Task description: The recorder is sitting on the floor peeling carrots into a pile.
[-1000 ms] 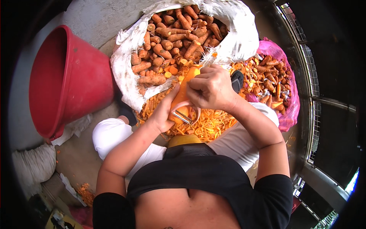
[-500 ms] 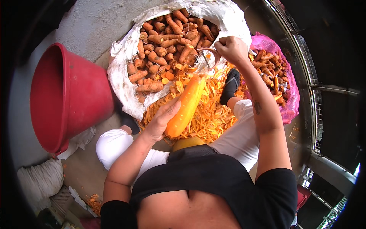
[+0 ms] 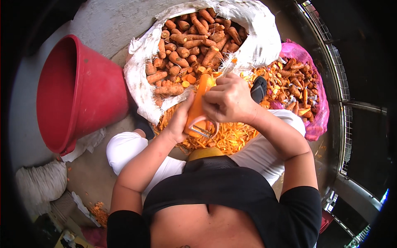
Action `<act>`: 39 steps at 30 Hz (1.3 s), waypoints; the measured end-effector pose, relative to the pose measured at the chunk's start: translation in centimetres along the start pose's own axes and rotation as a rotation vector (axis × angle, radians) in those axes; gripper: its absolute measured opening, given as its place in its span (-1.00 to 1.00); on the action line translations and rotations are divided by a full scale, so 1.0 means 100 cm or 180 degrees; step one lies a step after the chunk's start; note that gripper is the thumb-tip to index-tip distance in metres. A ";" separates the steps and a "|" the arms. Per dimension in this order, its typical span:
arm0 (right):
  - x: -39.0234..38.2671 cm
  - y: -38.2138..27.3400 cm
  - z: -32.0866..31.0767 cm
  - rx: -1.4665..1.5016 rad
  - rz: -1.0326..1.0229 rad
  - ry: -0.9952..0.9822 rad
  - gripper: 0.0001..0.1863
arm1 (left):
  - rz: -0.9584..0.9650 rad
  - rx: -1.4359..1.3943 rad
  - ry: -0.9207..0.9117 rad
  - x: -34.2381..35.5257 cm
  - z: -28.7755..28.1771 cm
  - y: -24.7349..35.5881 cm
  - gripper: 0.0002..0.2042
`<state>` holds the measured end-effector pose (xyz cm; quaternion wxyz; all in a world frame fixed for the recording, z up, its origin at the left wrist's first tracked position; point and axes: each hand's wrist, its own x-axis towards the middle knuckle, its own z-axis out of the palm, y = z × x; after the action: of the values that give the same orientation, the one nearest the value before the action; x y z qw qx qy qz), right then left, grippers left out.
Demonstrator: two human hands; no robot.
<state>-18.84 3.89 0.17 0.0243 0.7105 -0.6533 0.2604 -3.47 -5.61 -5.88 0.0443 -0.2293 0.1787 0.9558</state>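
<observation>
A large orange carrot (image 3: 203, 89), its skin largely gone, is gripped from the left side by my left hand (image 3: 180, 119), with its far end tilted up and away. My right hand (image 3: 230, 98) is closed around the handle of a peeler (image 3: 201, 131) with a pale frame. The peeler's metal blade lies against the carrot's near end. My right fingers cover part of the carrot and most of the handle. Beneath both hands spreads a heap of orange peelings (image 3: 223, 136).
An open white sack (image 3: 264, 35) full of unpeeled carrots (image 3: 178, 60) stands ahead. Right of it is a pink bag (image 3: 320, 111) of carrots and scraps. A red tub (image 3: 101, 97) lies tipped at left. My foot in a dark sandal (image 3: 259, 89) rests beside the peelings.
My right hand has come back from beyond the carrot's far end, bringing the peeler to its near end. The carrot, still in my left hand, has tilted more upright.
</observation>
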 end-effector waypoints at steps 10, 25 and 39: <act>-0.009 0.132 -0.009 -0.1107 0.1821 -0.0289 -0.75 | 0.0020 0.1595 -0.0424 -0.024 0.021 -0.001 -0.47; 0.000 -0.001 -0.010 0.0183 0.0094 -0.0130 -0.79 | -0.0110 0.0361 -0.0035 -0.002 -0.007 0.000 -0.53; -0.022 0.150 -0.005 -0.1238 0.1850 -0.0384 -0.79 | -0.0001 0.1697 -0.0529 -0.026 0.014 -0.002 -0.45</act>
<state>-33.15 3.93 -4.83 0.0454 0.4911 -0.8658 0.0848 -1.75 -4.94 -3.62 0.1177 -0.1305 0.4197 0.8905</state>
